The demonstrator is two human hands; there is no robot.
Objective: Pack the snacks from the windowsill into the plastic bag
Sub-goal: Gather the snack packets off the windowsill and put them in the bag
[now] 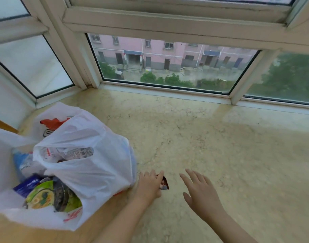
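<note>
A marbled beige windowsill (211,146) runs below a white-framed bay window (167,64) that looks onto a pink building and green shrubs. At the left of the sill stands the white plastic bag (90,165), its mouth open toward the camera. Inside it lie a round green-lidded noodle bowl (50,197), a dark blue packet (27,185), a pale blue packet (21,160) and, at the far side, a red wrapper (52,122); red print marks the bag's lower front. Just beside the bag's right edge, a small dark snack packet (164,184) lies on the sill, largely covered by the left hand (150,185), whose fingers curl over it and touch it; whether they grip it cannot be told. The right hand (201,193) hovers near, to the packet's right, fingers straight and spread, holding nothing.
</note>
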